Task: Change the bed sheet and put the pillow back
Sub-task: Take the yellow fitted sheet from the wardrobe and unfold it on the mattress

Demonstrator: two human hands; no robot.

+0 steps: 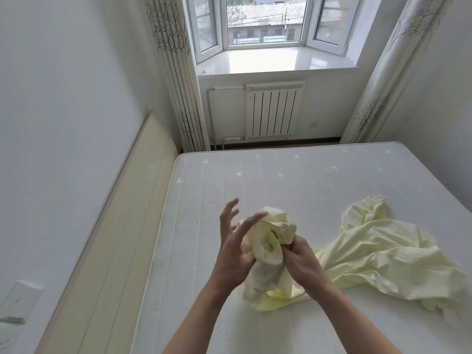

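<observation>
A pale yellow bed sheet [378,254] lies crumpled on the bare white mattress [268,180], trailing to the right. One bunched end of it is lifted above the mattress between my hands. My right hand [302,261] grips this bunch from the right with curled fingers. My left hand [233,247] is beside the bunch on the left, fingers spread and straight, its palm against the cloth. No pillow is in view.
A cream headboard [122,226] runs along the left wall. Beyond the bed's far edge are a white radiator [272,111], a bay window [263,21] with a wide sill, and patterned curtains [176,72] on both sides. A wall switch [20,302] sits at lower left.
</observation>
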